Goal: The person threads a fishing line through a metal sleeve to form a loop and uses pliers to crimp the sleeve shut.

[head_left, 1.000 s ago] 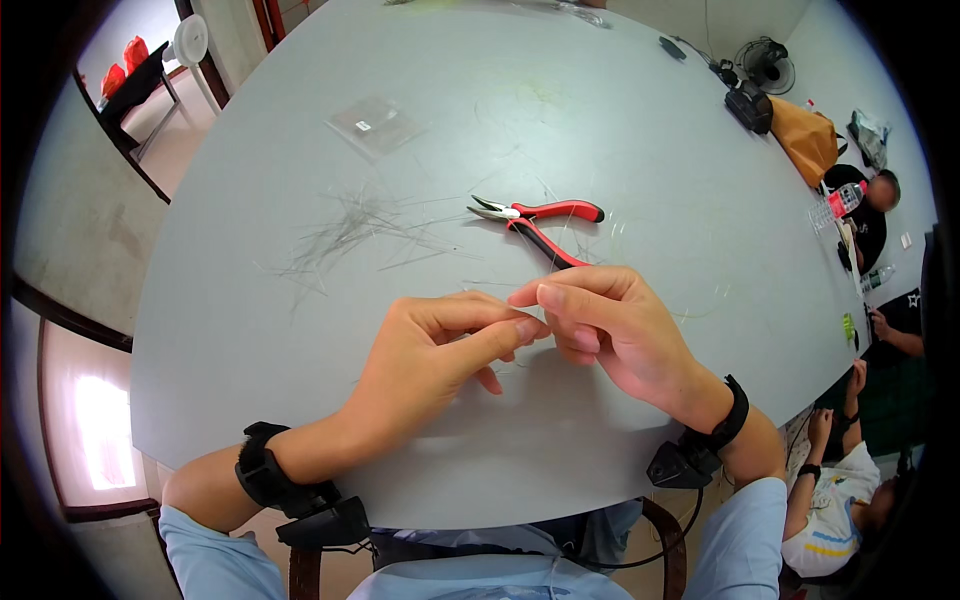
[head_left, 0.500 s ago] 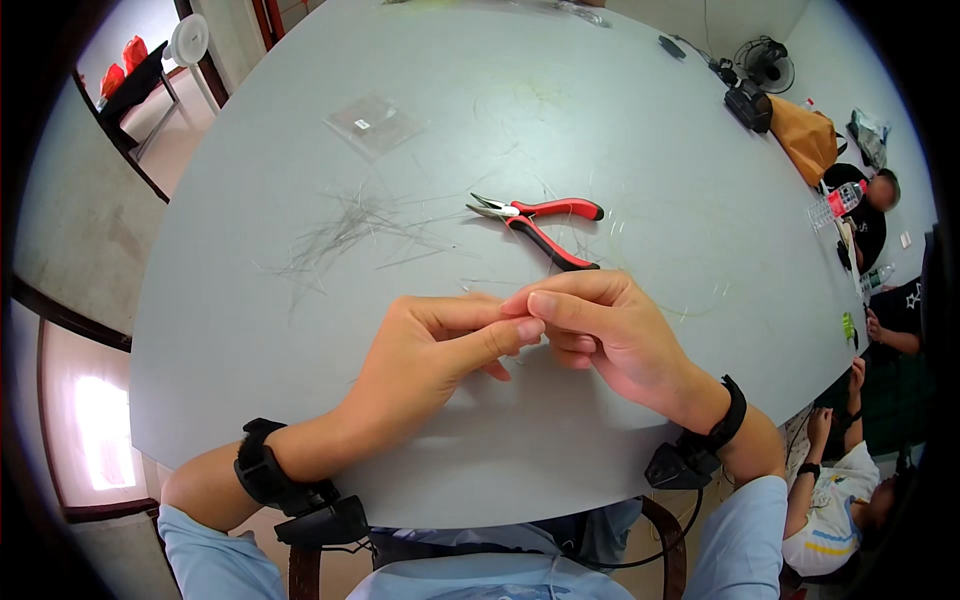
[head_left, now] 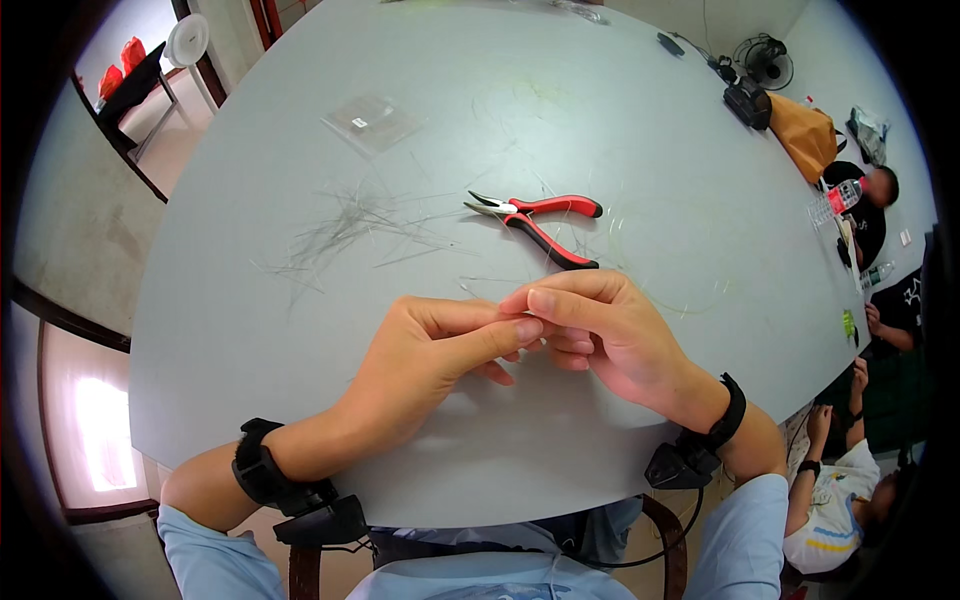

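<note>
My left hand (head_left: 425,355) and my right hand (head_left: 615,330) meet above the near part of the table, thumbs and forefingers pinched with their tips together. Whatever lies between the fingertips is too small or too hidden to make out. Just beyond them rest bent-nose pliers (head_left: 560,207) with red and black handles, their jaws parted and pointing left. A loose heap of thin wire-like strands (head_left: 355,225) is spread to the left of the pliers. Fine pale line (head_left: 680,308) curls on the table at the right of my hands.
The grey table (head_left: 250,370) carries a clear plastic bag (head_left: 373,124) beyond the strands. Along the right edge are a brown bag (head_left: 803,138), a black device (head_left: 748,103) and plastic bottles (head_left: 836,203). Other people sit there. Black bands with boxes (head_left: 320,515) are on my wrists.
My hands stay pinched together in nearly the same place; some lower fingers have shifted slightly. The pliers and strands lie as before.
</note>
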The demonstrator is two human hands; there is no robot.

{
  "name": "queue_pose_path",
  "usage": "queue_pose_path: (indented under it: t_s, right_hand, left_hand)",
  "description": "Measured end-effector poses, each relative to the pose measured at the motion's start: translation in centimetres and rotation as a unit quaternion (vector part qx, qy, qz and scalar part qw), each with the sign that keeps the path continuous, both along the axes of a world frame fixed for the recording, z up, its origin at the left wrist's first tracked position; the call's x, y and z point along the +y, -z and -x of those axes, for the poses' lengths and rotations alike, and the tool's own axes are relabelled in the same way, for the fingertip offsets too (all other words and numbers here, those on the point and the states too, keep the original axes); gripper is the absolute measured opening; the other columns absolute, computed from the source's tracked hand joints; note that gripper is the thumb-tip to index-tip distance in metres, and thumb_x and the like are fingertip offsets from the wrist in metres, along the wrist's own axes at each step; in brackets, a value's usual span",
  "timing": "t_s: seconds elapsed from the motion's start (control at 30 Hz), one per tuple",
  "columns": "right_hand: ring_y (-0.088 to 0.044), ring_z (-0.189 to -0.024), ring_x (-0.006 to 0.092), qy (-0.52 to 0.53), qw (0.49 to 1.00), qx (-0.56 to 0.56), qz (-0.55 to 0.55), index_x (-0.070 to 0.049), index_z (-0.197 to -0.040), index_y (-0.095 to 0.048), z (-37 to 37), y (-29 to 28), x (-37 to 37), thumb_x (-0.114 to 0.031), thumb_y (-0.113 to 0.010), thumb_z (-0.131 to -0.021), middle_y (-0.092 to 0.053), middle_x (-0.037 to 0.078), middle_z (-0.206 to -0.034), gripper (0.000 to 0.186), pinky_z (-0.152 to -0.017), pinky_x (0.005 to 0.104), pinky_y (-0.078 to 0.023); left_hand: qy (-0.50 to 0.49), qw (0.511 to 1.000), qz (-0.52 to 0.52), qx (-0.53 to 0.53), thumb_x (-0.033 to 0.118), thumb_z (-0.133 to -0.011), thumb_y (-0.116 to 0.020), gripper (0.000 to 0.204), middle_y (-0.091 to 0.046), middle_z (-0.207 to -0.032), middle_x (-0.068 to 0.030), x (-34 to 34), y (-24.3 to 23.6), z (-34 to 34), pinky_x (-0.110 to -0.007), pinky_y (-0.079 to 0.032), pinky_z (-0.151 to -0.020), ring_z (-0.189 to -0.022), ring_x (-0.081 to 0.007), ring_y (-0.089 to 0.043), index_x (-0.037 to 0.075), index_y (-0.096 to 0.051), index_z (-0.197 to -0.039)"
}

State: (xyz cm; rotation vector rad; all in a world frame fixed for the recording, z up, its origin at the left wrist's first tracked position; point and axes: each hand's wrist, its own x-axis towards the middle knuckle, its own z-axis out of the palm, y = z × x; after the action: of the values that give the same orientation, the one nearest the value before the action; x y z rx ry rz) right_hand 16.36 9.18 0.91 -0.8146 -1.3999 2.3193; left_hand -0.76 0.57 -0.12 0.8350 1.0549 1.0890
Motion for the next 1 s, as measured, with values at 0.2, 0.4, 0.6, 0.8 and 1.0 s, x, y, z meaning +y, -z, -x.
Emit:
queue_pose_path:
  t_s: [0.2,0.4,0.6,0.8,1.0]
  right_hand:
    - [-0.05,-0.066,0.0028,0.011,1.0,0.001,0.0,-0.003,-0.097,-0.067,-0.06,0.28,-0.03,-0.02,-0.058,-0.087,-0.063,0.001,-0.081,0.021,-0.048,0.0179,-0.031]
    - [-0.049,-0.064,0.0035,0.012,1.0,0.011,0.012,-0.003,-0.095,-0.067,0.03,0.18,-0.07,-0.02,-0.058,-0.087,-0.063,0.002,-0.08,0.02,-0.048,0.0183,-0.031]
    - [-0.047,-0.062,0.0035,0.005,1.0,0.023,0.012,-0.003,-0.095,-0.066,-0.07,0.22,-0.05,-0.021,-0.058,-0.088,-0.06,0.001,-0.076,0.021,-0.047,0.0186,-0.03]
    - [-0.043,-0.058,0.0034,0.008,1.0,0.017,0.022,-0.003,-0.095,-0.066,0.01,0.09,-0.12,-0.021,-0.058,-0.088,-0.059,0.0,-0.074,0.021,-0.048,0.0188,-0.029]
    - [-0.034,-0.054,0.0031,0.008,0.999,0.007,0.046,-0.003,-0.098,-0.065,-0.02,0.09,0.01,-0.021,-0.056,-0.088,-0.056,-0.003,-0.07,0.023,-0.047,0.0195,-0.027]
  left_hand:
    - [-0.003,1.0,0.004,-0.005,0.018,-0.085,-0.061,0.021,-0.066,-0.092,-0.0081,0.01,0.16,-0.02,-0.027,-0.05,-0.069,-0.082,-0.012,-0.059,0.002,-0.068,-0.096]
    - [0.0,1.0,0.012,-0.016,0.018,-0.085,-0.06,0.021,-0.066,-0.093,-0.0081,0.06,0.21,-0.01,-0.027,-0.05,-0.07,-0.083,-0.012,-0.058,0.001,-0.068,-0.096]
    - [0.01,0.999,0.015,-0.035,0.02,-0.086,-0.06,0.024,-0.066,-0.093,-0.0084,0.1,0.33,0.04,-0.027,-0.049,-0.073,-0.085,-0.0124,-0.058,0.001,-0.067,-0.098]
    - [0.016,0.999,0.01,-0.04,0.02,-0.089,-0.057,0.025,-0.064,-0.092,-0.0115,0.18,0.0,-0.08,-0.031,-0.049,-0.076,-0.087,-0.0163,-0.06,-0.002,-0.064,-0.101]
    - [0.023,0.999,0.014,-0.036,0.024,-0.089,-0.056,0.03,-0.064,-0.093,-0.0128,0.2,-0.31,-0.09,-0.032,-0.049,-0.078,-0.089,-0.0183,-0.06,-0.002,-0.063,-0.103]
